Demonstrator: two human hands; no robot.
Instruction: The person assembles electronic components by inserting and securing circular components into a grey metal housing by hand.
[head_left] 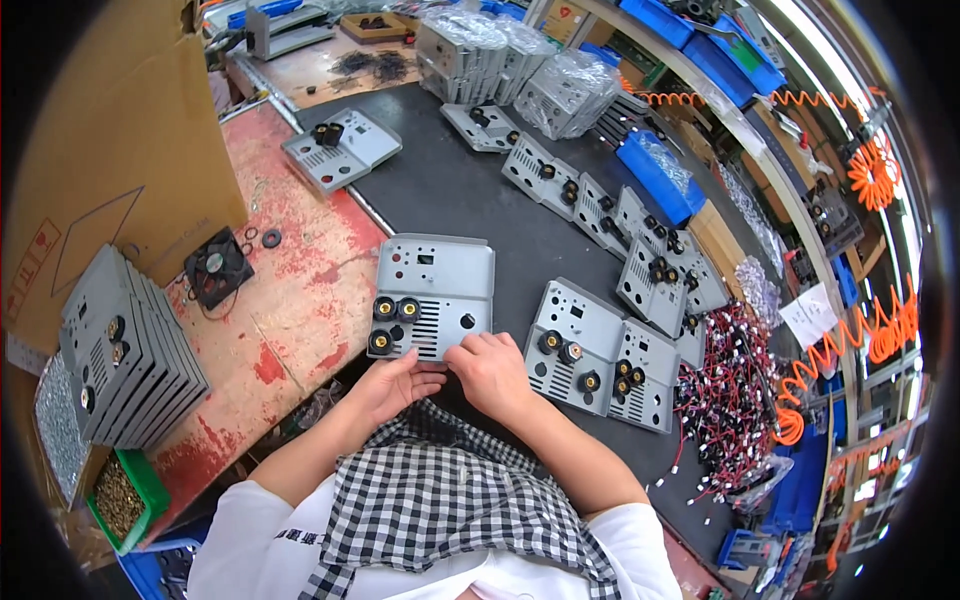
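**Three sockets in, one hole still bare**

The grey front panel (pixel 436 297) lies flat on the surface (pixel 460 205) just ahead of me. I have both hands at its near edge: my left hand (pixel 392 383) cups the lower left corner from beneath, and my right hand (pixel 489 366) presses down on the lower right edge, fingers curled on the panel. Neither grip holds anything loose that I can see.

Three brass-and-black sockets (pixel 395 309) already sit in the panel's left side. A dark round hole at the right looks unfilled, so I judge this piece partly fitted. To my right, fitted panels (pixel 600 355) lie in a row reaching away from me. At my left, a stack of grey panels (pixel 125 350) stands on edge.

The surface is a dark mat beside a worn red board (pixel 300 300). Red and white wire bundles (pixel 730 400) lie at the right, a small fan (pixel 217 266) and a cardboard box (pixel 110 150) at the left, blue bins (pixel 690 30) and orange coiled hoses (pixel 880 170) beyond.
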